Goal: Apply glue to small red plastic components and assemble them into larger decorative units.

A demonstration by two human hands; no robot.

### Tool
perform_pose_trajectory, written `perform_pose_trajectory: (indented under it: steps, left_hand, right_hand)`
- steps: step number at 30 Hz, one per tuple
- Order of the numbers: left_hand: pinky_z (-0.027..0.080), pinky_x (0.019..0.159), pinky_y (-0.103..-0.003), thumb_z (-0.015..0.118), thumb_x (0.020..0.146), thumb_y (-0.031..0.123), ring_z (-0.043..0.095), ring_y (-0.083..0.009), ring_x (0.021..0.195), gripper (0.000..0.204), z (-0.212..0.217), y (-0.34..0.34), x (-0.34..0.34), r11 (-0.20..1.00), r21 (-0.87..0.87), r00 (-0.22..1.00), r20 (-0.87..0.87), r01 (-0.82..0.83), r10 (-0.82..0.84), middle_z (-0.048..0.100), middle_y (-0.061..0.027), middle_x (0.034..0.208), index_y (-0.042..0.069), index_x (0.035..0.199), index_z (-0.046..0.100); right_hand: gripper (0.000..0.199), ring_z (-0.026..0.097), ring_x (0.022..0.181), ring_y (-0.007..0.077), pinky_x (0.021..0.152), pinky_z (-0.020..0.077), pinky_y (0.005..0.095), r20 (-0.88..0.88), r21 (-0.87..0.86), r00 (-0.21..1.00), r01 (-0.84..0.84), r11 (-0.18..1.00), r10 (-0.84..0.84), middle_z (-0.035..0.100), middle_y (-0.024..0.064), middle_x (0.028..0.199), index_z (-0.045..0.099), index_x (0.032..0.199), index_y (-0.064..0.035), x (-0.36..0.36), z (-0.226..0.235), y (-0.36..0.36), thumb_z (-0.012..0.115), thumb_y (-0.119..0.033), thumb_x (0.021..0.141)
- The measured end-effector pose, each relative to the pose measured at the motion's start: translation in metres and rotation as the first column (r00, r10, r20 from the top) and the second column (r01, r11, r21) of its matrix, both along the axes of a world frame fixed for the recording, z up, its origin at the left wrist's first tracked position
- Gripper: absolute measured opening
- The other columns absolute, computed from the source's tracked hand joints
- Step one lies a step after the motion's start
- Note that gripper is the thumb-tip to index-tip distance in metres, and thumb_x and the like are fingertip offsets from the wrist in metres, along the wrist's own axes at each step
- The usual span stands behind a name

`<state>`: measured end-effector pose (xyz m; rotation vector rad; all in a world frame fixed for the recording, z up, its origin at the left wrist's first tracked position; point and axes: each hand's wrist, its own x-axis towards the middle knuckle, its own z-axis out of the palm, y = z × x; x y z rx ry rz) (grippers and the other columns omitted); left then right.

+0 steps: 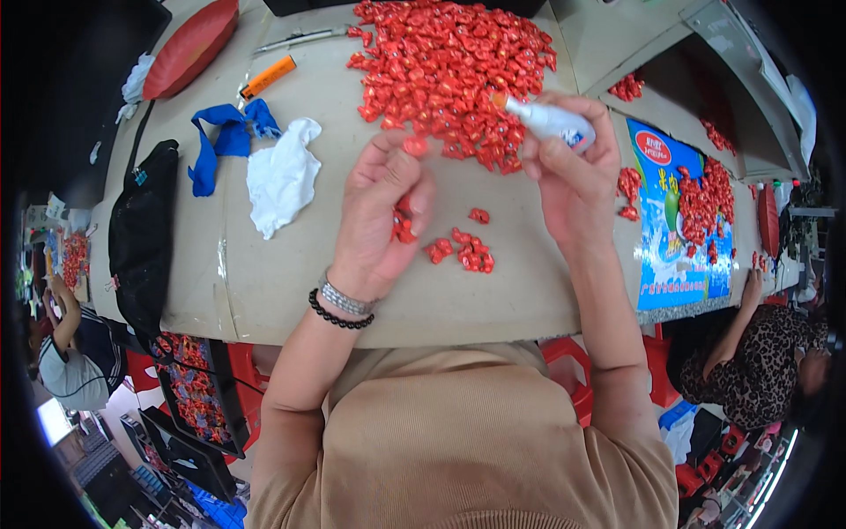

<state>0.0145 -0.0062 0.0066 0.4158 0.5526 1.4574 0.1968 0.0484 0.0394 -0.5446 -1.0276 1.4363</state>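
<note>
My left hand (366, 212) pinches a small red plastic piece (415, 146) between thumb and forefinger. More red pieces (404, 227) are tucked in its curled fingers. In my right hand (573, 189) is a small white squeeze bottle (564, 128), tilted so that its orange-brown tip (500, 100) points left, over the near right side of a big heap of red pieces (449, 70). The tip and the pinched piece are apart. A few loose red pieces (471, 254) lie on the table between my forearms.
Left on the table (352, 304) are a white cloth (284, 176), blue fabric strips (220, 145), an orange box-cutter-like tool (268, 78), a red tray (192, 48) and a black bag (145, 238). A blue printed sheet (661, 256) bears red pieces at right. Other people sit on both sides.
</note>
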Motion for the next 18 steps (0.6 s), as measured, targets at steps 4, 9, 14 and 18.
perform_pose_trajectory:
  steps: [4, 9, 14, 18]
  left_hand:
    - [0.035, 0.039, -0.018, 0.059, 0.092, 0.02, 0.042, -0.0074, 0.058, 0.016, -0.002, 0.003, -0.006, 1.0, 0.019, 1.0, 0.007, -0.013, 0.013, 0.057, -0.0026, 0.099, 0.009, 0.104, 0.056]
    - [0.036, 0.04, -0.019, 0.06, 0.091, 0.016, 0.045, -0.0079, 0.058, 0.018, -0.006, 0.007, -0.009, 0.999, 0.017, 0.998, 0.056, -0.028, 0.027, 0.061, -0.0048, 0.1, 0.009, 0.107, 0.057]
    - [0.036, 0.042, -0.019, 0.061, 0.09, 0.015, 0.047, -0.0084, 0.06, 0.018, -0.005, 0.007, -0.013, 0.999, 0.011, 0.993, 0.115, -0.042, 0.041, 0.061, -0.0052, 0.1, 0.009, 0.107, 0.057]
    - [0.037, 0.042, -0.019, 0.061, 0.091, 0.015, 0.047, -0.0083, 0.06, 0.018, -0.008, 0.004, -0.014, 0.999, 0.021, 0.992, 0.122, -0.028, 0.025, 0.061, -0.0047, 0.099, 0.01, 0.107, 0.057]
  right_hand:
    - [0.046, 0.058, 0.073, 0.0165, 0.062, 0.0446, 0.0276, 0.028, -0.031, 0.996, -0.084, 0.996, 0.085, 0.061, 0.0108, 0.086, 0.054, 0.115, -0.0034, 0.009, 0.003, 0.005, 0.075, -0.006, 0.073]
    - [0.038, 0.06, 0.069, 0.0158, 0.06, 0.0475, 0.0286, 0.224, -0.086, 0.974, -0.014, 0.996, 0.033, 0.059, 0.0074, 0.082, 0.055, 0.107, -0.0048, 0.003, 0.013, 0.001, 0.072, -0.002, 0.073]
    - [0.026, 0.057, 0.063, 0.0125, 0.052, 0.0442, 0.0234, 0.621, -0.126, 0.771, -0.077, 0.989, 0.139, 0.058, 0.0041, 0.082, 0.056, 0.097, -0.0072, 0.009, 0.008, -0.012, 0.069, 0.001, 0.076]
    - [0.014, 0.057, 0.065, 0.0116, 0.055, 0.0445, 0.026, 0.893, 0.033, 0.449, -0.106, 0.994, 0.018, 0.059, 0.0005, 0.079, 0.062, 0.085, -0.0029, 0.013, -0.008, -0.026, 0.071, 0.0, 0.075]
